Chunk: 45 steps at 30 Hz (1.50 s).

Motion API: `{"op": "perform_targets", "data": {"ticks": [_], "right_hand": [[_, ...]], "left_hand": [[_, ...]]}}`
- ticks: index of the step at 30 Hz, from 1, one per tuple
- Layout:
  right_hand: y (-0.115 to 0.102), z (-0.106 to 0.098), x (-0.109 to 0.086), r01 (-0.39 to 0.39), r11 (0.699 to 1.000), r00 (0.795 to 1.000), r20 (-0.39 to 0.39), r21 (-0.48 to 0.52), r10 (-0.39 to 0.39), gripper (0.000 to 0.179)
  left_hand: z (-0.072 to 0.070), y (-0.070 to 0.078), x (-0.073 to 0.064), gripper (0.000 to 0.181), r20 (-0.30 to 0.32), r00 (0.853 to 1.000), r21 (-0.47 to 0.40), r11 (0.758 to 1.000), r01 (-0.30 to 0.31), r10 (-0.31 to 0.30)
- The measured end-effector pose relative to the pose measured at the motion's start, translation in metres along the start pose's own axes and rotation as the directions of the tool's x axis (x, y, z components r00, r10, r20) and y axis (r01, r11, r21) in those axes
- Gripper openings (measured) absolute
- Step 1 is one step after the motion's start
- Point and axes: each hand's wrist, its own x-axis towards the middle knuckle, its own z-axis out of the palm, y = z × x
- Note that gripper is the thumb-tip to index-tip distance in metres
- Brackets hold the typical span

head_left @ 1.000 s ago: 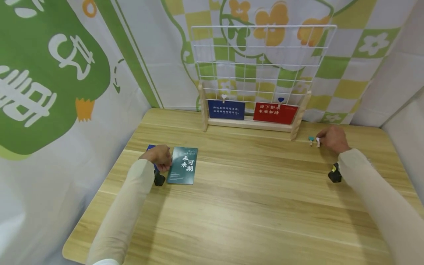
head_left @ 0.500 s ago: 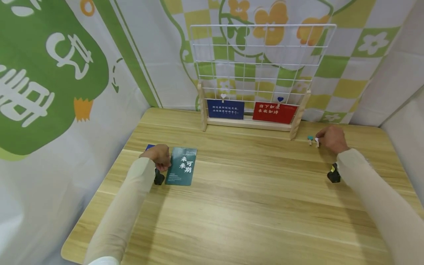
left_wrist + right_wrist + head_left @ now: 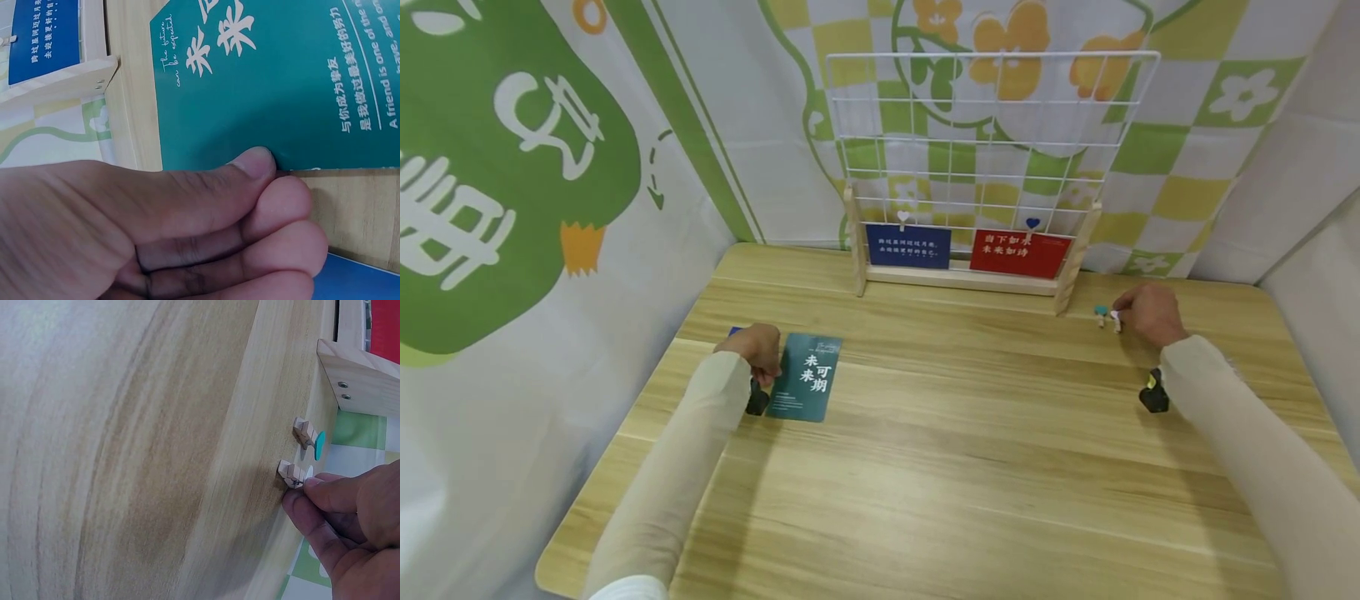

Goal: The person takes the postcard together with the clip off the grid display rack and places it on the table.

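On the left of the table, my left hand (image 3: 758, 350) pinches the long edge of a dark green card (image 3: 805, 377) with white lettering. The thumb (image 3: 253, 164) lies on the card's face, with the curled fingers under the edge. A blue card (image 3: 356, 280) lies partly hidden beneath this hand. At the far right, my right hand (image 3: 1152, 313) pinches a small wooden clothespin (image 3: 292, 473) with a white top between thumb and forefinger. Beside it stands another clothespin (image 3: 306, 434) with a teal top, apart from the fingers.
A white wire grid rack (image 3: 992, 142) on a wooden stand (image 3: 962, 278) stands at the back. A blue card (image 3: 908, 247) hangs there from a white heart clip (image 3: 903, 217), a red card (image 3: 1018, 253) from a blue heart clip (image 3: 1032, 223). Printed cloth walls border the table (image 3: 962, 467).
The green card has turned slightly, its near end swinging left, while my left hand keeps hold of its edge. My right hand stays at the white-topped clothespin.
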Motion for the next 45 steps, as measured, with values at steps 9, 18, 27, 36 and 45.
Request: {"op": "perform_targets", "data": {"ticks": [9, 18, 27, 36, 45], "right_hand": [[-0.0041, -0.0009, -0.0005, -0.02, 1.0, 1.0, 0.007, 0.009, 0.02, 0.016], [-0.0008, 0.0003, -0.0001, -0.008, 1.0, 1.0, -0.005, 0.004, 0.009, 0.016], [-0.0013, -0.0008, -0.0009, -0.012, 1.0, 1.0, 0.011, 0.0, 0.012, 0.018], [-0.0006, -0.0022, -0.0032, -0.014, 1.0, 1.0, 0.008, -0.003, 0.014, 0.018], [-0.0014, -0.0044, -0.0019, -0.045, 0.999, 0.998, 0.051, -0.03, 0.046, 0.023]], "left_hand": [[-0.0028, -0.0004, -0.0013, 0.016, -0.024, 0.999, 0.102, 0.995, -0.022, 0.024], [-0.0048, 0.0035, -0.0014, 0.022, -0.016, 0.997, 0.119, 0.99, 0.078, -0.077], [-0.0049, -0.0007, 0.0022, 0.018, -0.034, 0.998, 0.149, 0.988, 0.051, -0.047], [-0.0053, 0.0013, 0.0014, 0.016, -0.036, 0.998, 0.138, 0.989, 0.058, -0.053], [-0.0068, 0.0051, 0.0, 0.014, -0.057, 0.996, 0.14, 0.988, 0.071, -0.063]]}}
